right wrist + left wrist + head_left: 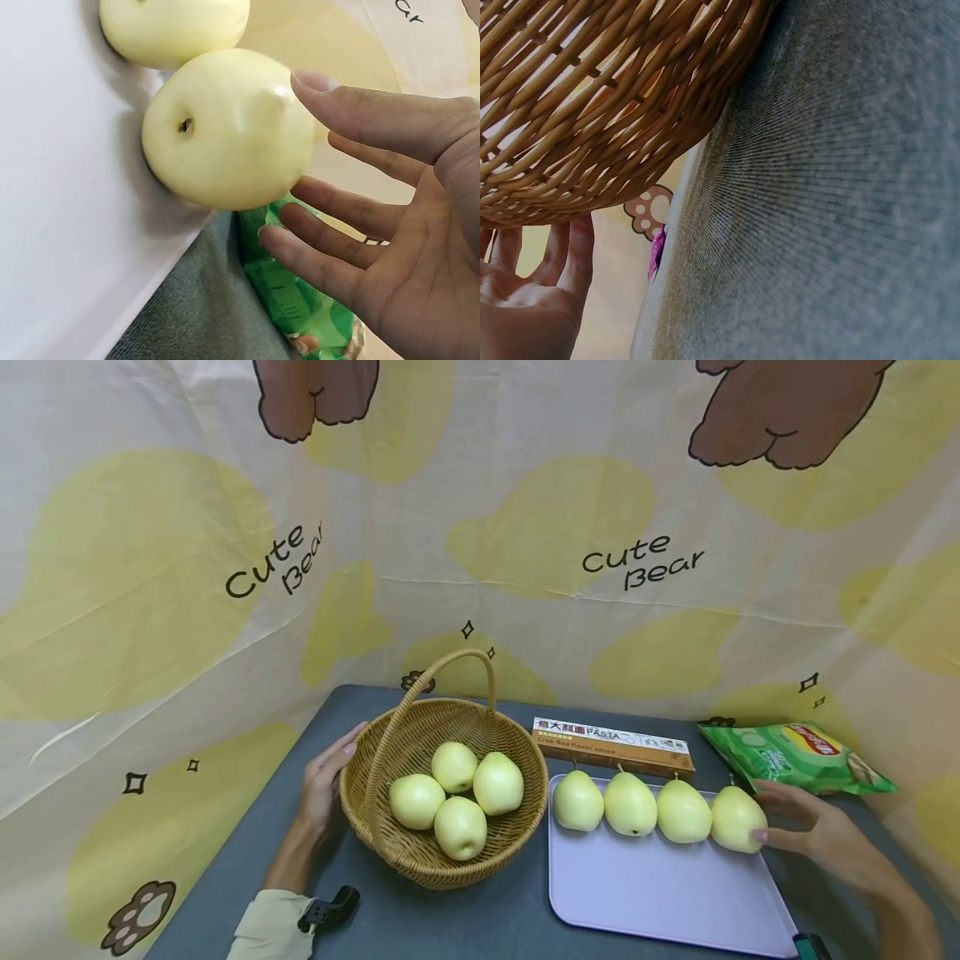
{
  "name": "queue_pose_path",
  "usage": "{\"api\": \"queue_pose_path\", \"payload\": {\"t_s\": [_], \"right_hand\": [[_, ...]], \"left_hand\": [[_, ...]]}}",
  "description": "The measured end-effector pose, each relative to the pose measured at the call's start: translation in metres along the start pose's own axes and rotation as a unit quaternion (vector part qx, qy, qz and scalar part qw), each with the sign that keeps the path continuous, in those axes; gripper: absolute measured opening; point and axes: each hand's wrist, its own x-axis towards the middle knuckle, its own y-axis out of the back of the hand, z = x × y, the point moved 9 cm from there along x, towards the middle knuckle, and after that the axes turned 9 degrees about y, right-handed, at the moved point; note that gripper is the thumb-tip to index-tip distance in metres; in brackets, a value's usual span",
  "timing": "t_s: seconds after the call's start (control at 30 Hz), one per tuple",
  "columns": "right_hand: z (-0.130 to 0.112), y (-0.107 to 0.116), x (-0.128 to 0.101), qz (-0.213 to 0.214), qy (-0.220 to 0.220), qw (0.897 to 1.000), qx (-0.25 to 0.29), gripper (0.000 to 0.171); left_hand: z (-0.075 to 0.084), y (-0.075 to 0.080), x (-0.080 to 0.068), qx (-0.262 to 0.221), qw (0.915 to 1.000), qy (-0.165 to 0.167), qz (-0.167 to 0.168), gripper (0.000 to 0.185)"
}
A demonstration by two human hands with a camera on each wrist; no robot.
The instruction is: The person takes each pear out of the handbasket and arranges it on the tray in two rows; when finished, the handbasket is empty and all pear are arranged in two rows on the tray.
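A wicker basket with a tall arched handle stands left of centre and holds several pale yellow-green pears. My left hand rests against its left side near the rim; in the left wrist view the fingers extend up to the weave. A row of several pears lies along the far edge of a lilac tray. At the row's right end, my right hand touches the last pear with the thumb, its fingers loosely spread behind the fruit. The pear sits on the tray, touching its neighbour.
Behind the tray lies a long pasta box. A green chip bag lies at the back right, beyond my right hand. The dark grey table ends against a printed cloth backdrop.
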Motion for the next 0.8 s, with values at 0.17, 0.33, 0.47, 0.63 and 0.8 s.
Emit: {"api": "queue_pose_path", "payload": {"t_s": [0.17,0.33,0.47,0.63,0.8], "right_hand": [[-0.004,0.006,0.001,0.003,-0.01,1.0,-0.019,0.084],[-0.01,0.01,0.002,0.025,-0.012,0.999,-0.019,0.088],[-0.02,0.013,0.002,0.053,0.012,0.999,0.003,0.086],[-0.043,0.01,0.008,0.084,0.07,0.993,0.04,0.076],[-0.071,0.0,0.015,0.098,0.11,0.987,0.068,0.066]], "left_hand": [[0.001,0.0,-0.001,-0.001,1.0,-0.001,-0.001,0.049],[0.001,-0.001,-0.001,-0.002,1.0,0.001,-0.002,0.049],[0.001,0.0,0.0,0.002,1.0,0.0,0.001,0.049],[0.001,0.001,0.0,0.004,1.0,0.0,0.003,0.049],[0.0,0.001,0.0,0.007,1.0,0.002,0.001,0.048]]}}
